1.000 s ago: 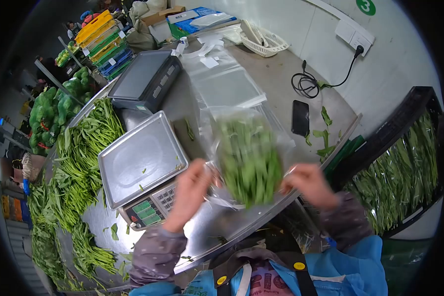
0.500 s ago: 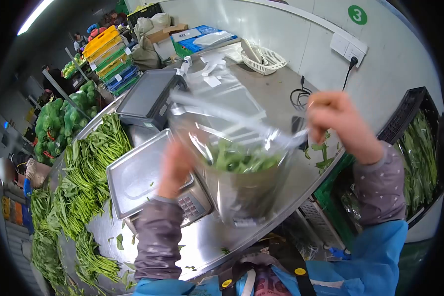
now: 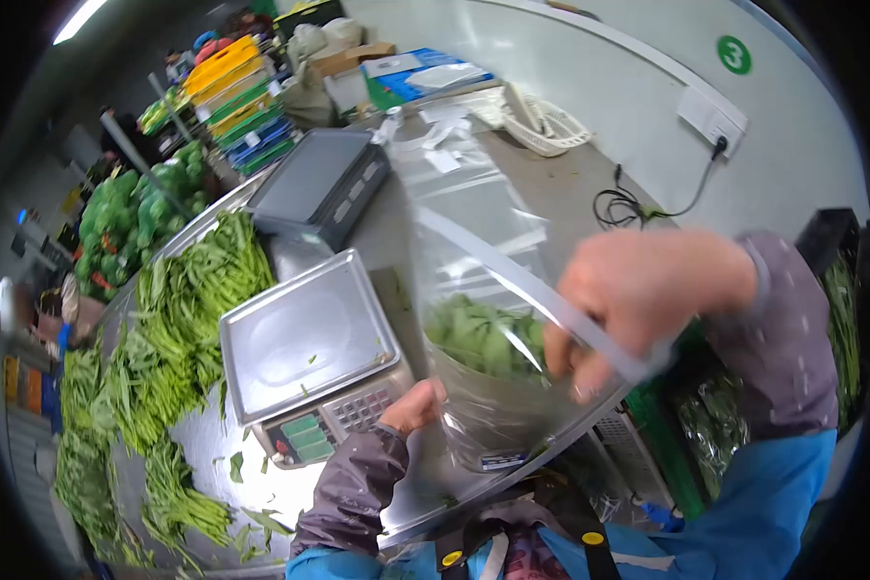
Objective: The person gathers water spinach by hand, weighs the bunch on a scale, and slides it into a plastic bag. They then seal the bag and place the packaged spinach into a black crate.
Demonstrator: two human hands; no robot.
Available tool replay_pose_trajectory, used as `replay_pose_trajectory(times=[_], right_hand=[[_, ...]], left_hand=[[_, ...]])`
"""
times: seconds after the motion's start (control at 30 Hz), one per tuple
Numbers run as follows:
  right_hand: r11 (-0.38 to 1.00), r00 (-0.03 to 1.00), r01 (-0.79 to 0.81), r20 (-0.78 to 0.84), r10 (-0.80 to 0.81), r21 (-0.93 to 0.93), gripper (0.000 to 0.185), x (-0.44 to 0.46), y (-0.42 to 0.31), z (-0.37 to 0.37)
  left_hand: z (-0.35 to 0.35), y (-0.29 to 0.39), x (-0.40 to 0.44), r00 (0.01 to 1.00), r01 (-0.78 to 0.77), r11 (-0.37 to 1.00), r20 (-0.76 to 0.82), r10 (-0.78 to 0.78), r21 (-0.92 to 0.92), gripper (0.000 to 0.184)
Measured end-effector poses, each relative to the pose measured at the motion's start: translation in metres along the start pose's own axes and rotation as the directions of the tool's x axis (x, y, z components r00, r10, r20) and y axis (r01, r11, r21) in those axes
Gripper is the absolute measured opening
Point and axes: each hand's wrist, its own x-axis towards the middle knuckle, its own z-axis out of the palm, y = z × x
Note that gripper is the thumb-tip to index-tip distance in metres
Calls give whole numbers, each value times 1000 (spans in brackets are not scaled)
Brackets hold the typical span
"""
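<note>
A clear plastic bag with a whitish strip across its upper part stands on the metal table in front of me. Leafy greens fill its lower part. My left hand is closed at the bag's lower left side, next to the scale's front corner. Curled over the bag's right side is my right hand, its fingers pinched on the plastic below the strip; motion smears it a little. The digital scale at the left carries only a few leaf scraps on its metal pan.
Loose leafy stems are heaped along the left of the table. Behind the scale stands a dark grey device, with flat plastic bags beside it. A white basket and a black cable lie near the wall. Crates of greens stand at right.
My left hand has come down from the bag's upper left side to its lower left. My right hand has moved down and inward along the bag's right side. The view has shifted slightly.
</note>
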Motion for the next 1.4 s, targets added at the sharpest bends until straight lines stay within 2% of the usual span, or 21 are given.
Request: replay_pose_trajectory(times=[0.07, 0.1, 0.2, 0.27, 0.33, 0.37, 0.43, 0.5, 0.53, 0.6, 0.67, 0.7, 0.8, 0.83, 0.93, 1.03, 1.17, 1.23, 1.3, 1.37, 1.4], right_hand=[[750, 992, -84, -123, 4, -656, 14, 5, -11, 21], [751, 994, -62, -107, -11, -657, 14, 5, -8, 16], [803, 841, -108, -485, -241, -586, 23, -25, 2, -30], [901, 434, -277, -880, -193, -334, 26, -81, -14, -80], [949, 33, -281, -990, -140, -143, 29, -124, -21, -109], [946, -45, -296, -987, -153, -133, 37, -140, -16, -115], [874, -113, -485, -993, -35, 25, 59, -161, 1, -112], [696, 108, -666, -958, -266, -269, 44, -220, 116, -122], [430, 66, -893, -985, -161, -131, 38, -205, 147, -96], [732, 173, -654, -980, -98, -188, 35, -125, 163, 1], [743, 361, -635, -769, 528, 212, 45, -70, 168, 79], [849, 434, -524, -837, 334, 68, 49, -54, 209, 142], [914, 763, -313, -505, 404, 259, 59, 23, 210, 244], [957, 630, -188, -721, 289, 220, 57, 42, 211, 287], [778, 605, -63, -597, 527, 625, 47, 18, 198, 246], [757, 431, -46, -671, 603, 651, 42, -8, 229, 242], [745, 527, -109, -597, 605, 658, 50, 8, 227, 238], [565, 527, 329, -644, 555, 756, 65, 18, 224, 239], [495, 562, 392, -628, 538, 775, 73, 22, 219, 223], [1, 639, 711, -647, 417, 703, 74, 27, 209, 206], [58, 572, 743, -677, 463, 667, 68, 22, 192, 198]], left_hand=[[2, -11, 0, 998, 44, 998, -36, -45, -37, 34], [2, -16, -1, 994, 100, 993, -38, -102, -56, 34], [16, -14, -19, 994, 63, 998, -83, -64, -22, 35], [11, -30, -20, 996, 70, 996, -58, -67, 50, 42], [1, -62, -6, 989, 47, 968, -125, -80, -247, 40], [7, -65, -3, 973, -16, 858, -206, -105, -514, 39], [15, -67, -8, 971, -20, 915, -227, -79, -403, 57], [21, -68, -11, 960, -173, 856, -279, 36, -486, 51], [20, -64, -19, 945, -53, 898, -313, -97, -436, 59], [34, -64, -20, 951, -86, 935, -308, -26, -344, 59], [50, -63, -17, 912, -177, 964, -401, 86, -197, 63], [56, -66, -9, 912, -170, 966, -403, 80, -193, 63], [86, -57, 17, 796, -205, 978, -576, 184, 29, 64], [89, -48, 18, 797, -201, 979, -576, 184, 36, 64], [96, -11, -1, 780, -181, 929, -527, 336, 324, 51], [85, 36, -14, 789, -142, 886, -490, 370, 442, 44], [107, 77, -5, 838, -280, 769, -244, 487, 574, 35], [131, 100, -10, 905, -205, 925, -298, 304, 321, 37], [133, 93, 0, 904, -137, 910, -326, 276, 391, 40], [135, 78, 0, 947, -236, 926, -145, 288, 296, 44], [131, 71, -1, 963, -214, 956, -120, 241, 198, 45]])
